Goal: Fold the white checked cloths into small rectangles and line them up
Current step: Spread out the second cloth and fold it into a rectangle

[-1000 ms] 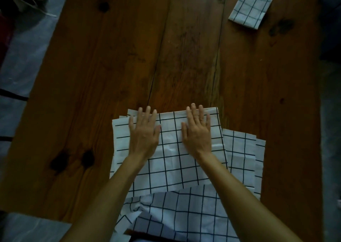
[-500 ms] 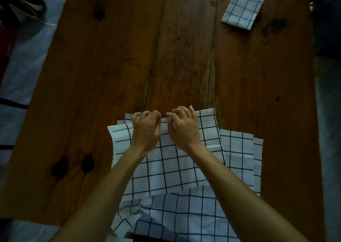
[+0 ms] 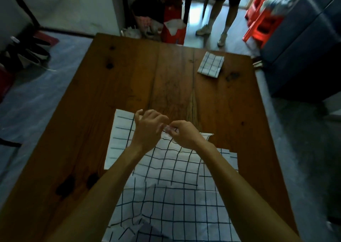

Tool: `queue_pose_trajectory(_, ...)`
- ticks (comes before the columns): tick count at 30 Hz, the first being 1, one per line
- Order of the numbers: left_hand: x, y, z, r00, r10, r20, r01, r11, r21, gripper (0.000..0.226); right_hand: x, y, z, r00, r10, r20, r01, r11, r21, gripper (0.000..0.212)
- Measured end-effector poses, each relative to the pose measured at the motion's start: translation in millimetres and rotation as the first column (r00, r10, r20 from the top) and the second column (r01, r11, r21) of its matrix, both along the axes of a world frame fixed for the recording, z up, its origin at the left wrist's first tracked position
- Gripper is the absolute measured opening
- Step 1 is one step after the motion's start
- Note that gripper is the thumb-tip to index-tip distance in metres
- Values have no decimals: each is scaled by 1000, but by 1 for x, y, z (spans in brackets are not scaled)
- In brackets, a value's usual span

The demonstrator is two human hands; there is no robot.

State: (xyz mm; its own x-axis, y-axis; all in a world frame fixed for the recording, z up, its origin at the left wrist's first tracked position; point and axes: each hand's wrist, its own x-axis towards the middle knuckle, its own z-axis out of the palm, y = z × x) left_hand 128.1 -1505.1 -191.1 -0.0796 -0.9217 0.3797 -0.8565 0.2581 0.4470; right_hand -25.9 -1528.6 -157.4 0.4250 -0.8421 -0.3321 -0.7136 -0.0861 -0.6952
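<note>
Bystander [image 3: 221, 10] cropped above thighs (top edge)

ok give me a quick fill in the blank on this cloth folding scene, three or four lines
1. Both hands, left hand and right hand, pinch the far edge of the ____ cloth.
2. One folded cloth lies near the table's far ____ corner.
3. The table is made of ____.
4. The stools beyond the table are ____.

Missing words: checked; right; wood; red

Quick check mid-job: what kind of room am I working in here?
Probably a lived-in home or small shop back room, not a lab. A worn wooden table stands on a bare floor, stacked red plastic stools sit at the far right, and shoes lie on the floor at left.
</note>
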Motion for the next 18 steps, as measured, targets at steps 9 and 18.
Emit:
queue_pose_trajectory(9, -4, 52, 48, 989, 51, -140, -75, 982, -171, 24, -23, 54, 63, 954, -233, 189, 253, 963, -90, 20)
queue_pose_trajectory(18, -43, 103, 53, 981, -78, -178, 56, 990, -127, 29, -39, 93, 83, 948, -164, 271, 215, 962, -170, 15)
